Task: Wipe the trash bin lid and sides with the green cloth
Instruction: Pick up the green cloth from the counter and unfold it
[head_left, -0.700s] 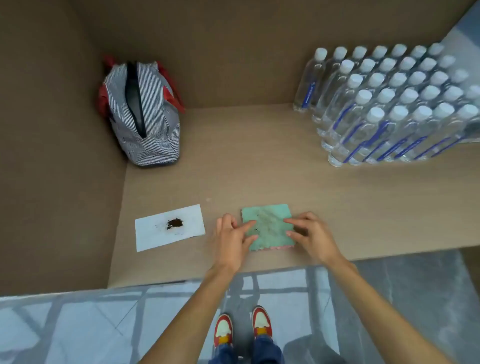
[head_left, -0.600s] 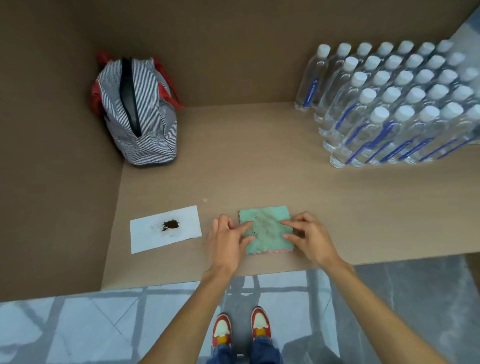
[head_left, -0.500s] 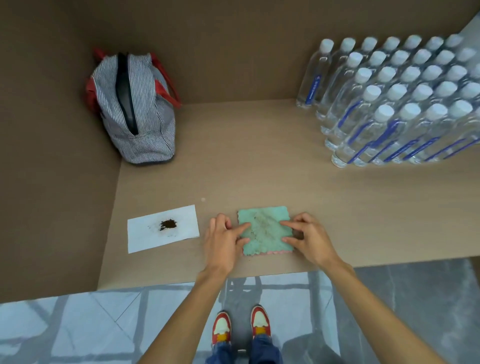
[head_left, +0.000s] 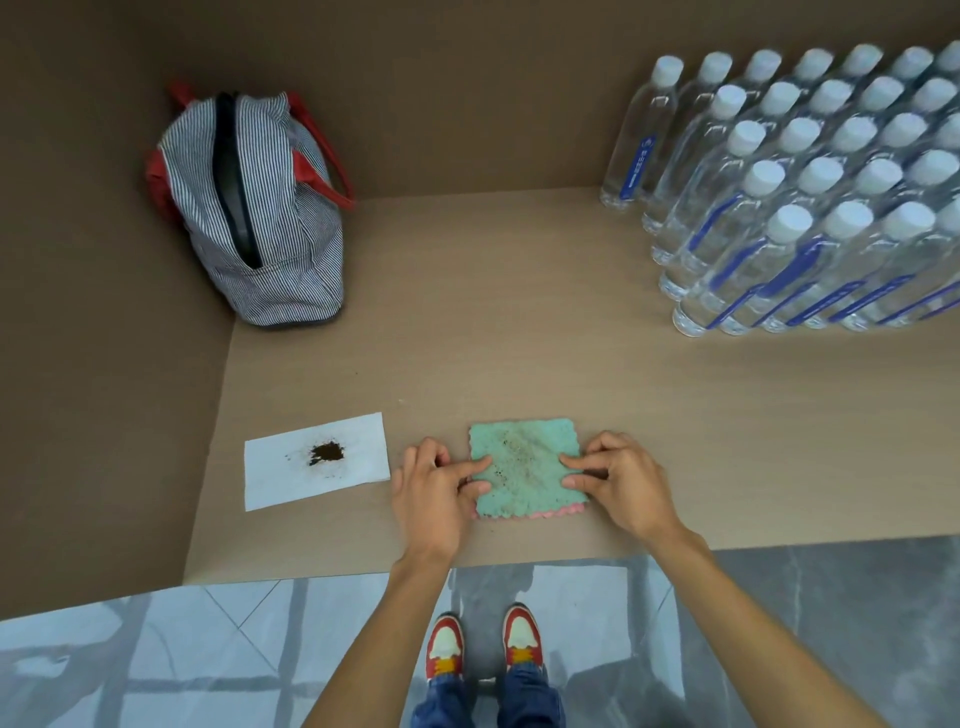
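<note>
A green cloth (head_left: 524, 462) with dark specks on it and a pink underside lies flat on the brown tabletop (head_left: 519, 312), near the front edge. My left hand (head_left: 431, 493) pinches its left edge with thumb and index finger. On the opposite edge, the fingertips of my right hand (head_left: 623, 483) grip the cloth. No trash bin is in view.
Left of the cloth lies a white paper sheet (head_left: 317, 460) with a small dark pile of grounds. A striped bag (head_left: 254, 208) stands in the back left corner against brown walls. Several rows of water bottles (head_left: 810, 208) fill the back right. Grey tiled floor (head_left: 156, 649) lies below the table's edge.
Both hands stay at the cloth's edges, and their fingers have curled a little tighter onto it. The cloth has not moved.
</note>
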